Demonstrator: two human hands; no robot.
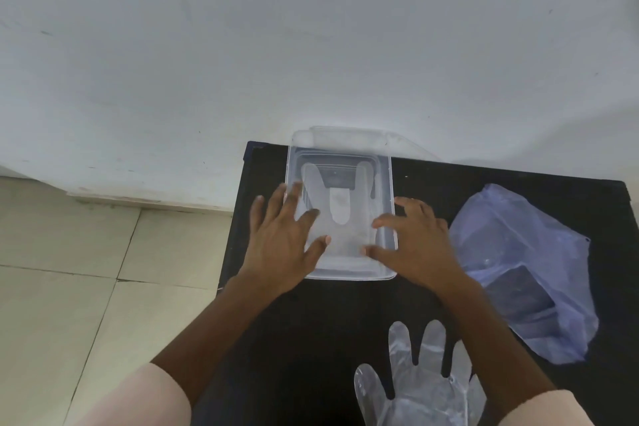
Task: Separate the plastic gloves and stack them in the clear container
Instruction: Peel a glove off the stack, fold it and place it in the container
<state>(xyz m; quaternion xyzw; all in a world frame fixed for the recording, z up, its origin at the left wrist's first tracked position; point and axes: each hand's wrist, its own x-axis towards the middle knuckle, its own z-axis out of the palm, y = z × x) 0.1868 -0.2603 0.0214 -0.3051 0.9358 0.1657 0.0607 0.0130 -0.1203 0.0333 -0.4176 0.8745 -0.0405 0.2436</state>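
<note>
Crinkly plastic gloves (420, 387) lie nearest; left hand (281, 242) and right hand (413, 240) press flat, fingers spread, in clear rectangular container (392, 183)

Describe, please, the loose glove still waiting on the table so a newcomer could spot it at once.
On the black table, look at the near edge, below the clear container and left of the bluish bag. The glove lies flat there, fingers pointing away, under the right forearm; it alone is hand-shaped and outside the container.
</note>
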